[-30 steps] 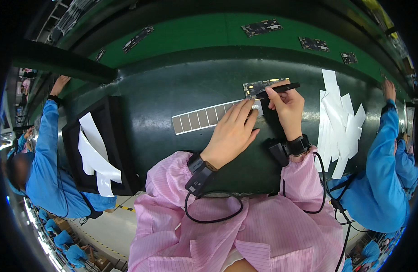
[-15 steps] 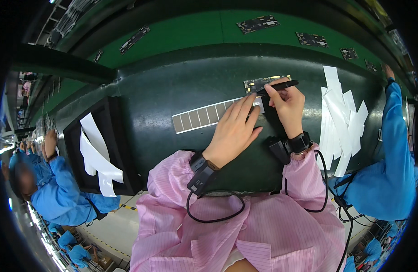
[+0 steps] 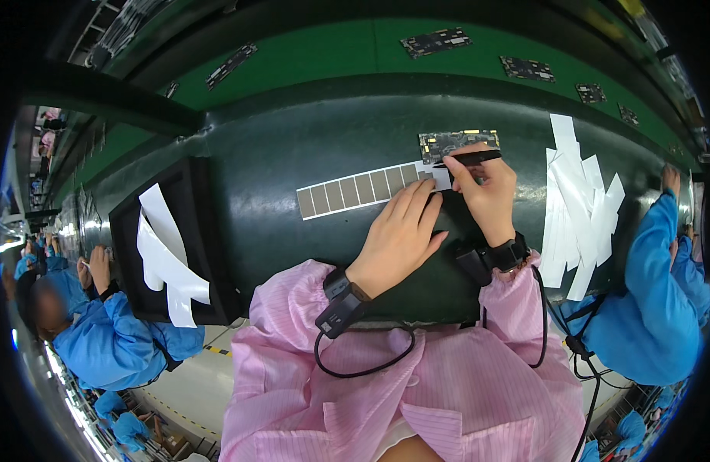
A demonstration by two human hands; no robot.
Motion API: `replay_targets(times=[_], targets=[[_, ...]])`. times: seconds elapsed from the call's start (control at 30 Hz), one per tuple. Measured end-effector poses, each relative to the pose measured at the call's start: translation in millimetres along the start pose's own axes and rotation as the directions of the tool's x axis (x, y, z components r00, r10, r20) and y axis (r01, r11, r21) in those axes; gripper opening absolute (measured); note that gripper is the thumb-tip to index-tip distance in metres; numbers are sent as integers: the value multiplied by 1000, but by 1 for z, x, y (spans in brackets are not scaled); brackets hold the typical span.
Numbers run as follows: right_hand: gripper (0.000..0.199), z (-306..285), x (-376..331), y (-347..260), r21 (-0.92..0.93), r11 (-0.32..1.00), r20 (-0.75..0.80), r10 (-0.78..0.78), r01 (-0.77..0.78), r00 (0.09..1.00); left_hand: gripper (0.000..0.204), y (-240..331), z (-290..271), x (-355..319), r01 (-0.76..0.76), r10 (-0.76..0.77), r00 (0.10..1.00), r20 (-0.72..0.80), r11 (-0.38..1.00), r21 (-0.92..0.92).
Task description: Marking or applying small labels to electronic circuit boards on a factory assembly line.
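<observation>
A white strip of grey rectangular stickers (image 3: 343,194) lies on the dark green worktop. My left hand (image 3: 397,239) rests over its right part, fingers stretched out and fingertips on the strip. My right hand (image 3: 489,192) is closed round a slim black pen-like tool (image 3: 478,157); whether it is a pen or tweezers I cannot tell. Its tip points left, at the strip's bare right end (image 3: 442,179). Just beyond lies a black circuit board (image 3: 459,141) with gold-coloured parts, partly behind my right fingers.
White backing strips (image 3: 574,208) are heaped on the right. At left, a black tray (image 3: 205,262) holds more white strips (image 3: 162,246). Several circuit boards (image 3: 436,42) lie on the green belt (image 3: 316,58) beyond the worktop. People in blue work at both sides.
My left fingers have drawn back toward me slightly, uncovering more of the strip. The right hand has shifted a little, and more of the near circuit board shows.
</observation>
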State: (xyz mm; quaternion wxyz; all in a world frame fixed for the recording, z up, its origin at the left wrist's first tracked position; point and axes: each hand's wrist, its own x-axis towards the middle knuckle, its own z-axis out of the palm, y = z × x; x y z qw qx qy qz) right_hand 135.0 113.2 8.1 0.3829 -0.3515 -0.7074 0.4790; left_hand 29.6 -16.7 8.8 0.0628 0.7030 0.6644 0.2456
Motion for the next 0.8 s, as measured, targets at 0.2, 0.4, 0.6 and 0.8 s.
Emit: replay_targets(times=[0.2,0.4,0.6,0.8], targets=[[10,7,-3,5,-29,1000,82,0,2,997,56,0,6,-2,20,-20,1000,-11,1000,9],[10,8,-2,8,-35,999,71,4,-1,997,57,-1,6,-2,2,-1,1000,-19,999,32],[9,9,-2,7,-64,996,73,-60,64,996,55,-2,6,-1,3,-2,1000,-19,1000,25],[4,-1,8,15,205,966,55,150,-158,987,55,-2,3,1,0,0,1000,-3,1000,15]])
